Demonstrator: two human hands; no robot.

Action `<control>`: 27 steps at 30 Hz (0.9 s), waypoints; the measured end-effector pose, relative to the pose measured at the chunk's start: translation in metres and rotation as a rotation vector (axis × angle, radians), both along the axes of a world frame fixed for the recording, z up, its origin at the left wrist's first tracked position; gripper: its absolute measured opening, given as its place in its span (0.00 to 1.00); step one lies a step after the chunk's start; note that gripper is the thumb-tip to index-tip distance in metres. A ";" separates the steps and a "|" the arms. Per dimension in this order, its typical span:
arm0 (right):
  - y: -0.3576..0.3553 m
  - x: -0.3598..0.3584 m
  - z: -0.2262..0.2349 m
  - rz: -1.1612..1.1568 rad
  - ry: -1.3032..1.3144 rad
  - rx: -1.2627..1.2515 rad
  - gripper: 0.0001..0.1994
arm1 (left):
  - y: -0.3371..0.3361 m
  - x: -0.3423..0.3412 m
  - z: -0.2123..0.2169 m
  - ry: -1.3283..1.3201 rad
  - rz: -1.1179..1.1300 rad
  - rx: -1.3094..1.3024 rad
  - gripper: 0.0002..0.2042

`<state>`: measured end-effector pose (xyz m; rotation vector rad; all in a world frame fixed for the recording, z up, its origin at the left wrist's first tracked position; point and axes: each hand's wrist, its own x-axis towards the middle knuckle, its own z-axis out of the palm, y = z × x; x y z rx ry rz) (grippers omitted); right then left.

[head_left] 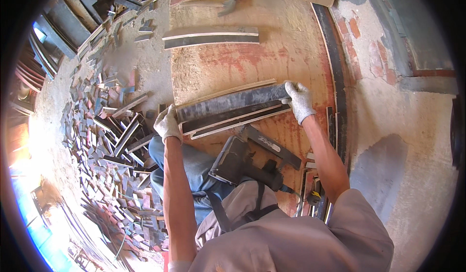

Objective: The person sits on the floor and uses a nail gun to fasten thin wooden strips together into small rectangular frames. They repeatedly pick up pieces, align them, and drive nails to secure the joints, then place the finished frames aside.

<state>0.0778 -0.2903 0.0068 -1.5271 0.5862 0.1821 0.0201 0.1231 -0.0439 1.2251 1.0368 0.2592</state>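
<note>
Gloved left hand (167, 124) closed its grip on one end of a long dark plywood strip (233, 103), gloved right hand (299, 101) clasped the other end, strip held over stacked strips (233, 121) on a reddish board (252, 58), nail gun (242, 162) near the knee, offcuts (111, 141) scattered left.

- I see my left hand (167, 124), gloved, gripping the left end of a long dark plank (233, 103).
- My right hand (299, 101), also gloved, clasps its right end.
- Plank sits tilted on edge atop two flat strips (233, 121) on a reddish plywood board (272, 53).
- A nail gun (245, 162) rests just below, near my knee.
- Offcuts (111, 141) litter the floor at left.
- Hammer (228, 5) lies at far edge.
</note>
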 end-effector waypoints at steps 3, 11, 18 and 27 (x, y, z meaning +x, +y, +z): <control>-0.004 0.006 -0.004 -0.012 -0.013 0.093 0.14 | 0.003 -0.001 0.003 0.010 -0.015 -0.025 0.10; 0.004 0.018 -0.025 0.153 -0.074 -0.180 0.18 | -0.001 -0.002 0.003 -0.020 -0.025 -0.032 0.10; 0.020 0.018 -0.015 0.315 -0.036 -0.348 0.17 | 0.019 -0.020 -0.001 -0.065 -0.226 0.111 0.13; 0.025 0.010 -0.029 0.068 -0.067 -0.191 0.16 | -0.005 -0.021 0.022 -0.063 -0.224 0.106 0.15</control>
